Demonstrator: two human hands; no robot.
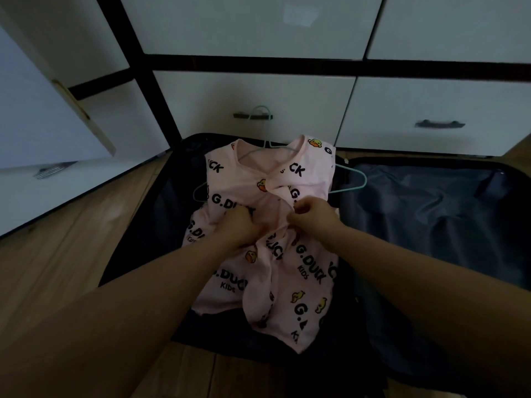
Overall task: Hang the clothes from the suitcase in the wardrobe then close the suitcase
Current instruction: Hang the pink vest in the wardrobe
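Observation:
A pink garment (238,185) printed with black letters and yellow ducks lies spread over the left half of an open dark suitcase (431,202) on the floor. A teal hanger (356,179) sits inside the garment; its hook shows above the neckline and its ends stick out at both sides. My left hand (241,225) grips bunched pink fabric at the garment's middle. My right hand (311,212) pinches the fabric just to the right of it. Darker clothing shows under the garment's lower edge.
White wardrobe drawers with dark handles (439,124) stand right behind the suitcase. An open white wardrobe door (43,119) hangs at the left. Wooden floor (86,239) surrounds the suitcase. The suitcase's right half shows a grey lining.

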